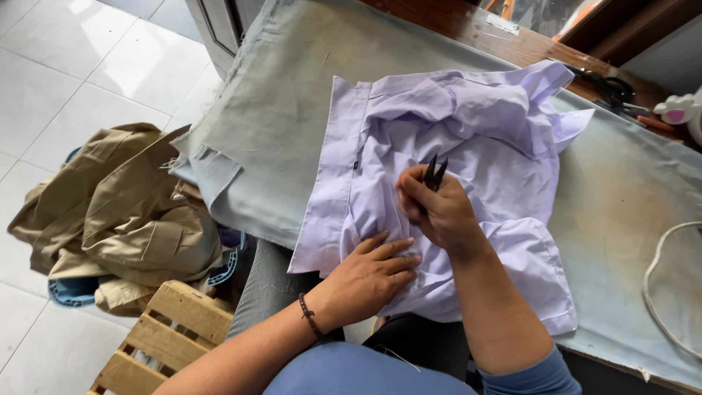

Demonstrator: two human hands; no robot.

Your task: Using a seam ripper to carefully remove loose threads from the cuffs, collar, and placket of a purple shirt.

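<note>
A crumpled lilac shirt (pixel 468 146) lies on a table covered with grey-green cloth (pixel 292 95). My left hand (pixel 369 278) presses flat on the shirt's near part, fingers spread, a dark bead bracelet on the wrist. My right hand (pixel 435 208) is closed around small black thread snips (pixel 434 174), whose tips stick up above my fingers over the middle of the shirt. A dark button shows on the shirt's left placket.
Khaki garments (pixel 117 212) are piled in a blue basket on the tiled floor at left. A wooden crate (pixel 164 333) stands near my knees. Black scissors (pixel 610 91) and a white object lie at the table's far right; a white cord (pixel 658 285) curls at right.
</note>
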